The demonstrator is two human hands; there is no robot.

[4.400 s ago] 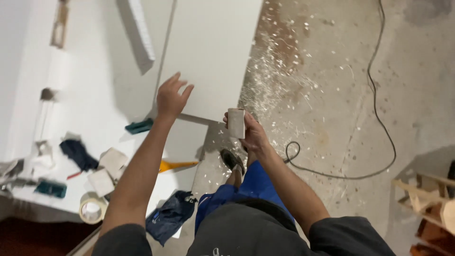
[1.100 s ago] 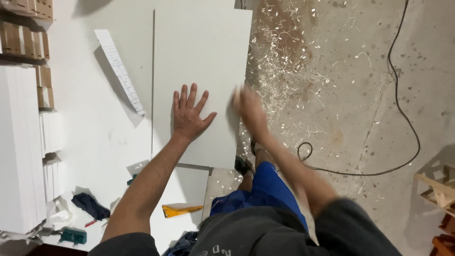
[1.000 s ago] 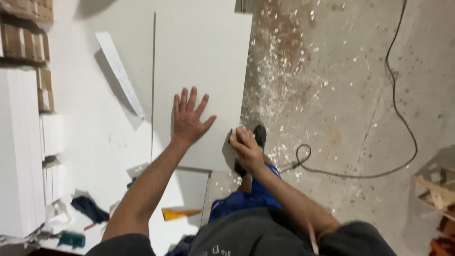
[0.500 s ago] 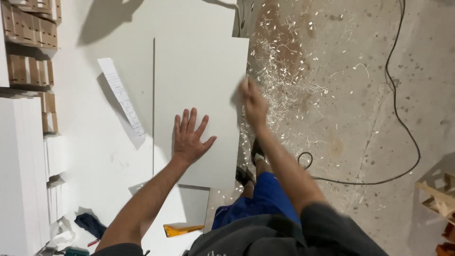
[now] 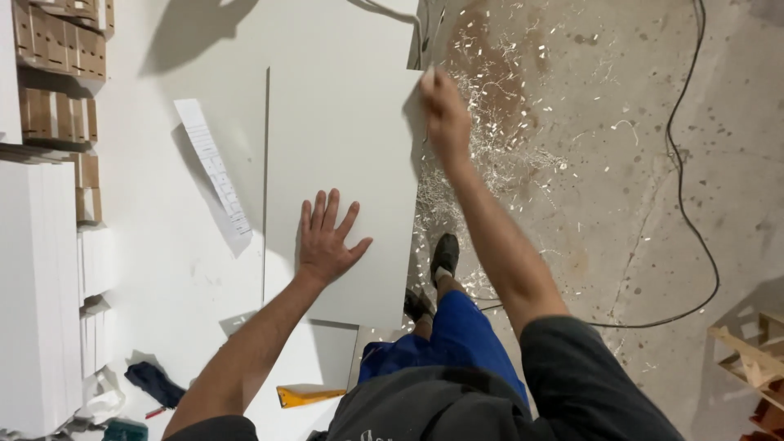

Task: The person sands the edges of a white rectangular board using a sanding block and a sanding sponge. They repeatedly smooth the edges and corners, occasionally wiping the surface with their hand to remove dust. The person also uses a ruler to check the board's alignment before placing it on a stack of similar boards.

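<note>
- A small pale block (image 5: 427, 77) is held in the right hand (image 5: 445, 114), with the fingers closed around it; only its top end is seen above the fingers, and it is a little blurred.
- The block is pressed against the right edge of a flat white rectangular board (image 5: 343, 147), near the far corner of that board.
- The left hand (image 5: 327, 241) is laid flat on the same board, fingers spread wide — nothing is gripped by it.
- The board is lying on a large white worktable (image 5: 163, 269), its right edge at the side of the table.
- A long strip of white paper (image 5: 214, 167) is placed on the table, left of the board and apart from it.
- A yellow plastic wedge (image 5: 306, 395) is seen at the near end of the table.
- White shavings (image 5: 490, 147) are scattered over the grey concrete floor (image 5: 604, 163) — beside them, a black cable (image 5: 682, 163) is lying.
</note>
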